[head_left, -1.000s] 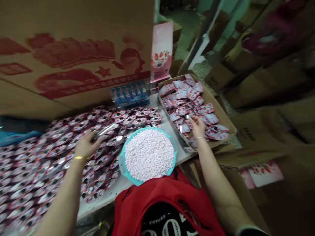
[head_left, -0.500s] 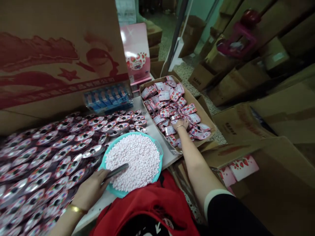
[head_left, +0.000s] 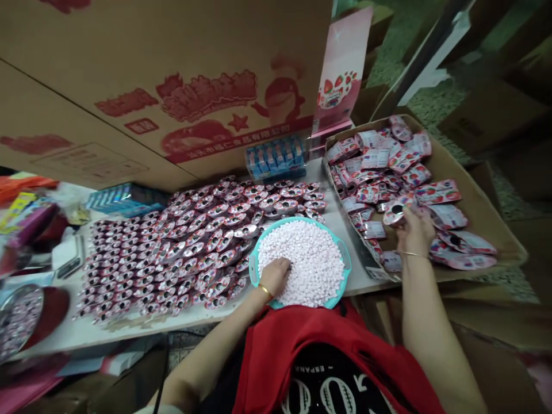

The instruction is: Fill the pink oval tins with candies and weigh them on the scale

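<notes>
Behind the desk [head_left: 336,215] stands a big cardboard carton [head_left: 129,57], and many other cartons fill the dim room at the right side. On the desk, a large quantity of standing pouches [head_left: 194,250] is already arranged close together, with their dark round parts turned up; the rows at the left end are more regular than those near the bowl [head_left: 347,267]. Many loose pouches [head_left: 375,158] are lying in disorder inside the open box [head_left: 483,213], so these are not yet arranged. What is inside the pouches I cannot tell. The turquoise bowl is full of small pale pellets [head_left: 314,259], almost to its rim.

The left hand [head_left: 276,276] is at the left part of the bowl, on the pellets. Its fingers point down and are partly hidden, therefore I cannot tell if they are apart or closed around something. The right hand [head_left: 417,233], above the open box, has its fingers closed on one pouch [head_left: 397,210], whose dark round part is facing up.

About the writing: the red band of the carton carries Chinese characters, and I can read 食品有限公司, "food company limited". Bigger red letters above it are stylised, beside a starfish and a cartoon figure. Strawberries are printed on the pink package [head_left: 342,69], but its round logo is too small to read. On the black shirt [head_left: 321,379], "ESPANA" appears upside down.
</notes>
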The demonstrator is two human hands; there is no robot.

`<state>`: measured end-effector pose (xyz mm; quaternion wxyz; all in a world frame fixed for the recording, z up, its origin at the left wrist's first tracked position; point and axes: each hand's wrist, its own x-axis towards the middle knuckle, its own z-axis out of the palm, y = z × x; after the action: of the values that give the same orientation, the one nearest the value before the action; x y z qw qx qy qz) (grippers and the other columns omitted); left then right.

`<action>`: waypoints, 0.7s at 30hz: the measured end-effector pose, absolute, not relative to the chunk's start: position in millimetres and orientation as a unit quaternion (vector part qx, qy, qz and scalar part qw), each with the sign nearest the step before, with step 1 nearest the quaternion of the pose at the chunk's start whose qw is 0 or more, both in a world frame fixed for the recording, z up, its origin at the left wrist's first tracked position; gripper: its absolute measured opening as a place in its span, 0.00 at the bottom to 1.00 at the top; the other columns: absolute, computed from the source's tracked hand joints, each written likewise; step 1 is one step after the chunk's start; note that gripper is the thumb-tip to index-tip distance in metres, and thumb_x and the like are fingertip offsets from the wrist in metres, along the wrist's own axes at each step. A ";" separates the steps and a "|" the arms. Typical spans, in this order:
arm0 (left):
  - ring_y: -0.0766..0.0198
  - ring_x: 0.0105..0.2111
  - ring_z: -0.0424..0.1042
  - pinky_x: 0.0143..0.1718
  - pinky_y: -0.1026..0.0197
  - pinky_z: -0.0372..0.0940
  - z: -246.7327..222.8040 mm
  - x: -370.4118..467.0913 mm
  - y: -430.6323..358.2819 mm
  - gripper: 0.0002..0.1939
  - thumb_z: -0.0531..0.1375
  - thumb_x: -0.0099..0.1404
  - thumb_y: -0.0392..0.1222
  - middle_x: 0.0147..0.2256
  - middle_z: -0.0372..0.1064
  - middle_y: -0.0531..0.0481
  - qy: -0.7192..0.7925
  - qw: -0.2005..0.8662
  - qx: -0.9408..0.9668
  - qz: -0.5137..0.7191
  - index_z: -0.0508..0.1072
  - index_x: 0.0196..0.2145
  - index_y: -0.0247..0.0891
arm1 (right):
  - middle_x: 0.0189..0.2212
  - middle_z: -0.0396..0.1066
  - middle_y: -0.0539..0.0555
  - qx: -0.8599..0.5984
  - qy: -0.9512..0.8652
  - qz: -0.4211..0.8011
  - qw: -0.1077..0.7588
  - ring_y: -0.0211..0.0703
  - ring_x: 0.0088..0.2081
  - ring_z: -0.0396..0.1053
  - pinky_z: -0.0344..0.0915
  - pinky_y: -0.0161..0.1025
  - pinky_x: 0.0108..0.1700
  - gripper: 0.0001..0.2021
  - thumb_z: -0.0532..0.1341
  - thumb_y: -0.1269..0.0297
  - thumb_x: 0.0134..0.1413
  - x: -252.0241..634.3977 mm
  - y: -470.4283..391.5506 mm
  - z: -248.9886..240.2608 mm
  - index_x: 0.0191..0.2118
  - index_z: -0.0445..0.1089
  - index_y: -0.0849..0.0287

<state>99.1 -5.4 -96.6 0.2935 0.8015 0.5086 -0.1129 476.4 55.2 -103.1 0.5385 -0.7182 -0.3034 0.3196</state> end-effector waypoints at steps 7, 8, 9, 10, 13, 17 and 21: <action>0.57 0.45 0.67 0.46 0.57 0.62 -103.7 80.8 -3.9 0.11 0.52 0.67 0.42 0.43 0.68 0.45 0.497 0.303 0.809 -0.078 0.68 0.45 0.39 | 0.37 0.71 0.48 -0.604 -0.223 0.491 0.587 0.41 0.37 0.70 0.69 0.42 0.41 0.25 0.71 0.60 0.33 405.4 9.3 -68.9 0.41 0.62 0.52; 0.57 0.45 0.67 0.45 0.56 0.62 -105.6 83.7 -5.1 0.11 0.51 0.67 0.41 0.43 0.68 0.44 0.500 0.296 0.810 -0.075 0.68 0.45 0.39 | 0.39 0.71 0.50 -0.614 -0.267 0.490 0.558 0.43 0.39 0.70 0.68 0.43 0.44 0.27 0.72 0.60 0.34 397.0 3.0 -62.7 0.43 0.63 0.53; 0.56 0.44 0.67 0.45 0.56 0.63 -107.5 87.2 -6.2 0.11 0.51 0.66 0.40 0.43 0.68 0.44 0.502 0.291 0.811 -0.071 0.68 0.45 0.39 | 0.40 0.71 0.51 -0.626 -0.315 0.481 0.528 0.45 0.41 0.70 0.67 0.44 0.46 0.28 0.72 0.60 0.35 389.7 -2.3 -56.4 0.46 0.63 0.53; 0.56 0.44 0.67 0.44 0.55 0.63 -109.4 90.4 -7.0 0.11 0.51 0.66 0.39 0.43 0.68 0.43 0.504 0.288 0.811 -0.066 0.68 0.44 0.38 | 0.42 0.70 0.53 -0.637 -0.362 0.464 0.497 0.47 0.42 0.70 0.66 0.46 0.48 0.31 0.72 0.60 0.35 383.6 -6.9 -50.3 0.49 0.63 0.53; 0.57 0.43 0.68 0.44 0.56 0.64 -113.3 92.5 -6.5 0.11 0.52 0.65 0.40 0.42 0.69 0.44 0.500 0.300 0.811 -0.042 0.68 0.44 0.39 | 0.45 0.68 0.56 -0.669 -0.467 0.404 0.413 0.52 0.46 0.67 0.62 0.49 0.53 0.32 0.70 0.60 0.39 370.5 -16.5 -34.8 0.53 0.61 0.52; 0.57 0.44 0.68 0.45 0.56 0.64 -116.1 90.2 -5.1 0.13 0.54 0.64 0.42 0.42 0.69 0.45 0.498 0.312 0.809 -0.022 0.68 0.45 0.40 | 0.48 0.67 0.57 -0.655 -0.537 0.397 0.355 0.54 0.51 0.64 0.59 0.50 0.56 0.21 0.65 0.62 0.47 356.9 -23.3 -28.8 0.49 0.65 0.52; 0.58 0.43 0.69 0.45 0.57 0.64 -116.5 96.5 -8.8 0.13 0.53 0.63 0.39 0.42 0.70 0.45 0.514 0.319 0.796 -0.019 0.69 0.45 0.40 | 0.51 0.66 0.56 -0.641 -0.444 0.449 0.437 0.51 0.53 0.64 0.58 0.49 0.58 0.23 0.65 0.60 0.47 345.7 -24.2 -38.1 0.51 0.63 0.54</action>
<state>96.5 -8.8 -116.5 0.3187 0.7959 0.5144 -0.0190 345.7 -24.2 -38.1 0.4368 -0.6409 -0.4438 0.4490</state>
